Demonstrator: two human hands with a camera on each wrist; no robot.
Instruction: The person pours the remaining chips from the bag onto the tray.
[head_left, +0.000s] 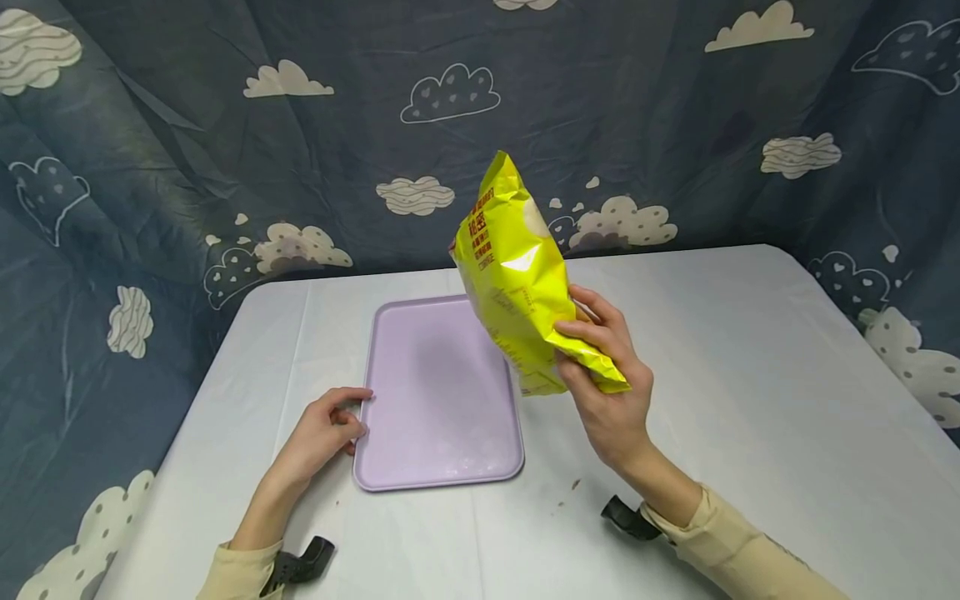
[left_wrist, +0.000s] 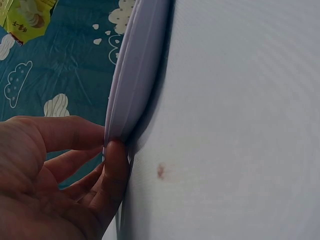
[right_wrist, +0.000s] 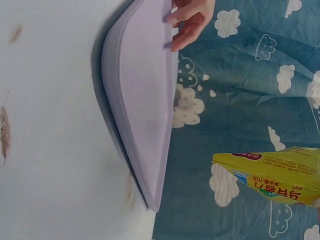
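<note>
A yellow bag of potato chips with dark red print is held up in the air by my right hand. Its thumb and fingers grip one crinkled end, while the rest of the bag leans up and left over the right part of a light purple tray. That tray lies on the table with a raised rim all around. At its left edge, my left hand pinches the rim between thumb and finger; in the left wrist view its fingertips are right at the rim. The bag shows its printed side in the right wrist view.
A white cloth covers the table, with small brown crumbs in front of the tray. Behind and at the sides hangs a dark blue curtain printed with clouds. Black wrist mounts are strapped at both sleeves.
</note>
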